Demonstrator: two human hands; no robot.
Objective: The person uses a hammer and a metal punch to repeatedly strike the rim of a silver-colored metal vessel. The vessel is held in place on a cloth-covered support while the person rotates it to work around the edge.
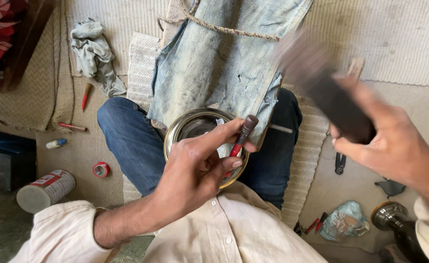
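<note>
**Two Hands, One Punch Set Over a Metal Bowl**

Two hands worked above the person's lap. The left hand [197, 163] pinched a red-handled punch [239, 139] between thumb and forefinger, the other fingers curled loosely beneath. The tool's long axis ran steeply, its dark, mushroomed head pointing up and slightly right, its lower end pointing down-left into the round metal bowl [185, 127]; the tip itself was hidden behind the fingers. The bowl rested on the lap, against a worn denim-covered board [214, 63] tied with rope.

The right hand [390, 141] was raised to the right, well apart from the punch, fingers wrapped tightly around the dark handle of a hammer [321, 80], whose blurred head pointed up-left.

On the floor to the left lay a crumpled rag [93, 53], a roll of red tape [101, 169] and a white can [46, 190] on its side. Pliers [340, 163] lay to the right.
</note>
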